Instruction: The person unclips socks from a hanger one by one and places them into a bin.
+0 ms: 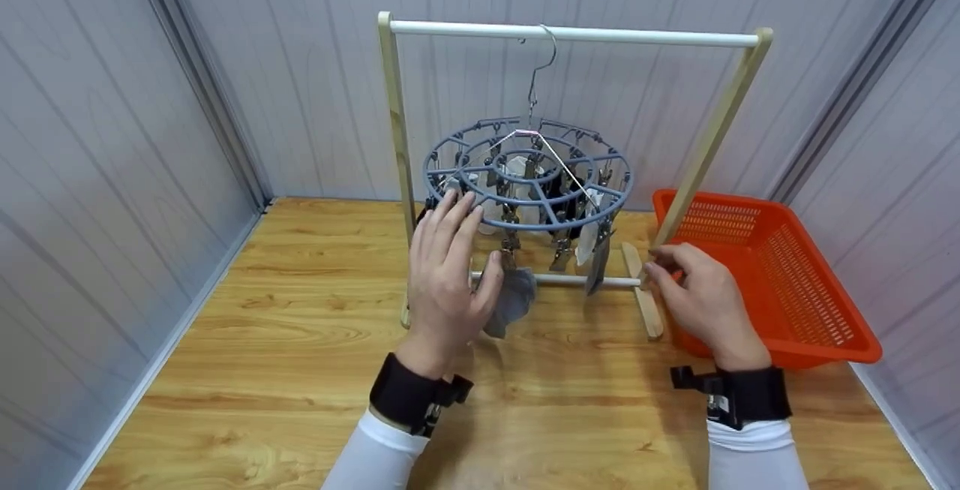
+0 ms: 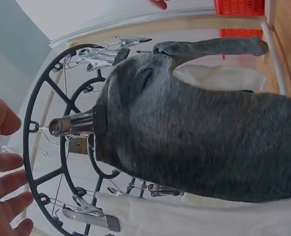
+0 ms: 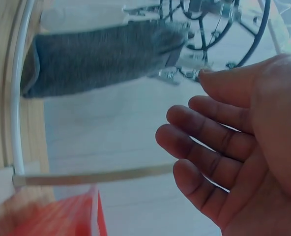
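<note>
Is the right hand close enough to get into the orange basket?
Probably yes: the right hand looks empty and near the orange basket, whose top is open; the wooden post crosses only one corner.

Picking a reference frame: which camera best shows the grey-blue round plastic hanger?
The head view: the grey-blue round plastic hanger shows nearly whole, metal hook included. The left wrist view has part of its rings and metal clips, partly behind dark grey cloth; the right wrist view, a blurred section at top right.

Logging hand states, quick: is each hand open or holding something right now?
Left hand: open, holding nothing, near the round clip hanger.
Right hand: open, fingers loosely curled, holding nothing.
</note>
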`<control>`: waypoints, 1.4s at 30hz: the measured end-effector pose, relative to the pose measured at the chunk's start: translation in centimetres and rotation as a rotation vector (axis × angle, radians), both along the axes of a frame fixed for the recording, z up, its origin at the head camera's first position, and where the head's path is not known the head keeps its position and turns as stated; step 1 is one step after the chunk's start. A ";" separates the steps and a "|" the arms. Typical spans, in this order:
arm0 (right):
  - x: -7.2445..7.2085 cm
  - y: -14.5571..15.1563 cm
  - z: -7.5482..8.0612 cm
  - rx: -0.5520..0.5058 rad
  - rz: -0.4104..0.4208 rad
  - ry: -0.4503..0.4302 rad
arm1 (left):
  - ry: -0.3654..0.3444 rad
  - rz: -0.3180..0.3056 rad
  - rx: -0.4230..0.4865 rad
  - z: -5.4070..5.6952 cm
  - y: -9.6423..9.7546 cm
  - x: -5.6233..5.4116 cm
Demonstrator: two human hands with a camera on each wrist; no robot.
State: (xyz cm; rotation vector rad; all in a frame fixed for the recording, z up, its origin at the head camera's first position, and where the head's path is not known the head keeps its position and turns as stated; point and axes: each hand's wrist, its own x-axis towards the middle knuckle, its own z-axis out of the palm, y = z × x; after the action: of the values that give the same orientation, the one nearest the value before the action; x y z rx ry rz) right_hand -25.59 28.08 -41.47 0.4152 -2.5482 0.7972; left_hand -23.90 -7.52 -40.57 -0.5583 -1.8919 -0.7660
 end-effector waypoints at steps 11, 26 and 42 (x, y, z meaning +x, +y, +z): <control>0.5 -2.3 -0.2 -0.012 0.171 -0.094 | 0.009 0.014 -0.032 -0.3 0.0 -0.1; -0.2 -5.9 -2.5 -0.044 0.435 -0.244 | 0.003 -0.032 -0.063 -0.1 0.4 0.4; -0.9 -8.4 -4.9 -0.195 0.449 -0.444 | -0.020 -0.092 -0.060 0.2 0.9 0.8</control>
State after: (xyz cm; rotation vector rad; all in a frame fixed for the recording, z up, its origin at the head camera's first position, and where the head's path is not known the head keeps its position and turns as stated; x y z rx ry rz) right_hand -26.48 19.66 -46.34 0.8437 -2.7713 1.4265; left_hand -23.07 -6.65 -40.35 -0.6809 -1.9233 -0.7788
